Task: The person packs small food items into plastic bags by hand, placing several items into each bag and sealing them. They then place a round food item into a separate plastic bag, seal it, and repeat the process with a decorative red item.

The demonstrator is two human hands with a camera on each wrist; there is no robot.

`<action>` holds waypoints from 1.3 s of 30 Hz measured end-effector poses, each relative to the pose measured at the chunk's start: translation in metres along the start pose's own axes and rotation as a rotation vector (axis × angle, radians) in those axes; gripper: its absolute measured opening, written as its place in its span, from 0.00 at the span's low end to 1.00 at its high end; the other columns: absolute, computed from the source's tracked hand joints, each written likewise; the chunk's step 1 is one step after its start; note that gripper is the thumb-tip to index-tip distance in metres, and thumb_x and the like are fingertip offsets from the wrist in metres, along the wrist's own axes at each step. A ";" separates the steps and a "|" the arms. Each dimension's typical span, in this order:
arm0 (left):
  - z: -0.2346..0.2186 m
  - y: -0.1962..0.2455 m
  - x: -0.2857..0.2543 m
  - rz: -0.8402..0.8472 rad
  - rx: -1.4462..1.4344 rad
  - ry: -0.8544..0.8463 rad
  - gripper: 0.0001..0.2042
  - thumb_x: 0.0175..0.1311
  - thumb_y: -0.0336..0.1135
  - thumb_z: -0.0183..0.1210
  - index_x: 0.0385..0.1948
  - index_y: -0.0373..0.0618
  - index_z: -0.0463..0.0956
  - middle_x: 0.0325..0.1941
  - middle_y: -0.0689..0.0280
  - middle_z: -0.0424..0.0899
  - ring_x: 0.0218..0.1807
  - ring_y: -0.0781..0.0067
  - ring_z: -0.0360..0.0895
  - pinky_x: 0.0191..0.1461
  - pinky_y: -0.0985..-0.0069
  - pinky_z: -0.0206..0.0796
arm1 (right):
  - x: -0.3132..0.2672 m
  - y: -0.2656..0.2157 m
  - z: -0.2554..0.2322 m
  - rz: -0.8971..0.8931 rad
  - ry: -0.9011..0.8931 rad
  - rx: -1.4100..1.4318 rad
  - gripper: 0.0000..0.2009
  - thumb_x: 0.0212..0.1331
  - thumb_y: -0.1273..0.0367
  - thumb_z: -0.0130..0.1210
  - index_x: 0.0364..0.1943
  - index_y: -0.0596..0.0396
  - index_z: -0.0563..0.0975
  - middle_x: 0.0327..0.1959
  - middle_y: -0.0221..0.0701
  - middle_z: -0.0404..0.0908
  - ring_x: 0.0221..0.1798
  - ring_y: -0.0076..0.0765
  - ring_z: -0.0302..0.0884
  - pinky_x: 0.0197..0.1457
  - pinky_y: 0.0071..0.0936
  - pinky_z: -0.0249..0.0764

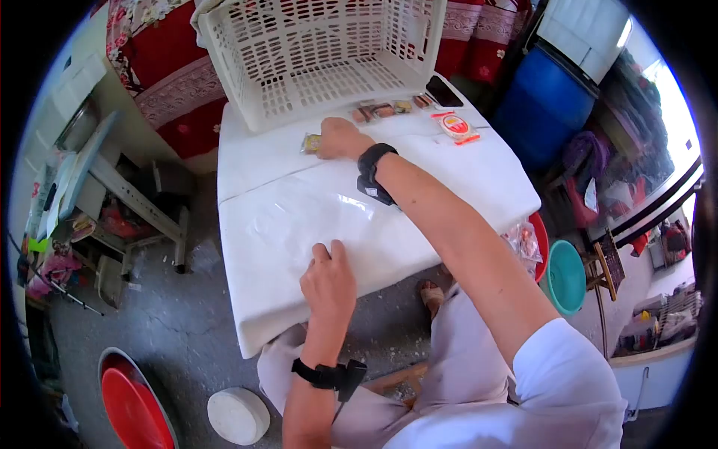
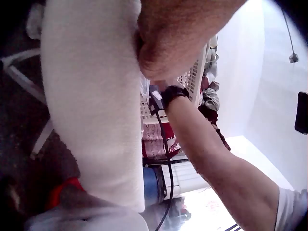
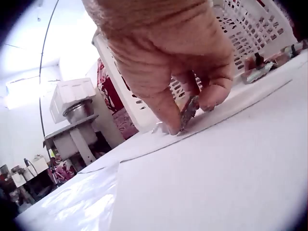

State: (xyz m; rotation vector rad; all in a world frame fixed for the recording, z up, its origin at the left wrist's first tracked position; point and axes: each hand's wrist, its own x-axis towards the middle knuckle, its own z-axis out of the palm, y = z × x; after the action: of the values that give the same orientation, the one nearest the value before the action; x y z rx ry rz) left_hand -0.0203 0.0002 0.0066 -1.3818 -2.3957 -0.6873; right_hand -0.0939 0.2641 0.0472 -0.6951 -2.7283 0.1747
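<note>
Right grip (image 1: 342, 140) pinching small crinkly clear-wrapped packet (image 1: 310, 144) between thumb and fingertips, smooth white counter (image 1: 258, 247) beneath, rigid slotted plastic basket (image 1: 288, 114) just beyond, left grip (image 1: 329, 284) loosely bent nearer body.

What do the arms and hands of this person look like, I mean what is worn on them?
Both the left hand and the right hand are without gloves. Each wrist has a black strap with a small dark device; the right device bears a pale label, and a black cable seems to run from it. The right sleeve is white and short.
</note>
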 end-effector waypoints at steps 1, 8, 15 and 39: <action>0.001 0.000 0.000 0.003 -0.004 -0.008 0.04 0.49 0.26 0.54 0.27 0.45 0.70 0.26 0.62 0.71 0.26 0.63 0.78 0.23 0.69 0.70 | -0.004 0.000 -0.004 0.007 -0.005 0.000 0.17 0.36 0.67 0.62 0.32 0.65 0.78 0.31 0.48 0.81 0.36 0.45 0.81 0.41 0.35 0.77; -0.003 -0.002 0.004 -0.068 -0.114 -0.023 0.03 0.53 0.28 0.53 0.29 0.45 0.73 0.28 0.59 0.74 0.26 0.54 0.77 0.27 0.61 0.68 | -0.098 -0.029 -0.065 0.181 -0.263 0.968 0.19 0.41 0.64 0.65 0.33 0.65 0.76 0.22 0.32 0.77 0.19 0.22 0.73 0.18 0.19 0.69; 0.003 -0.011 0.002 -0.061 -0.227 0.102 0.09 0.49 0.27 0.54 0.33 0.42 0.76 0.29 0.57 0.78 0.31 0.50 0.77 0.34 0.60 0.67 | -0.217 -0.035 -0.026 0.013 -0.195 1.252 0.18 0.47 0.67 0.62 0.41 0.61 0.72 0.28 0.28 0.76 0.28 0.21 0.73 0.31 0.20 0.71; 0.002 0.005 0.010 -0.007 -0.124 0.021 0.15 0.56 0.27 0.53 0.46 0.45 0.75 0.31 0.59 0.72 0.28 0.55 0.76 0.29 0.62 0.67 | -0.206 -0.047 -0.030 0.001 0.059 0.335 0.17 0.43 0.67 0.60 0.36 0.63 0.73 0.35 0.44 0.73 0.34 0.53 0.75 0.36 0.41 0.73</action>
State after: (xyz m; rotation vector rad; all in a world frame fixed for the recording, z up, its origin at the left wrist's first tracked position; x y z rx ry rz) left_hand -0.0204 0.0106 0.0111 -1.4072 -2.3785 -0.8610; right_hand 0.0668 0.1247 0.0274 -0.5941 -2.5528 0.5855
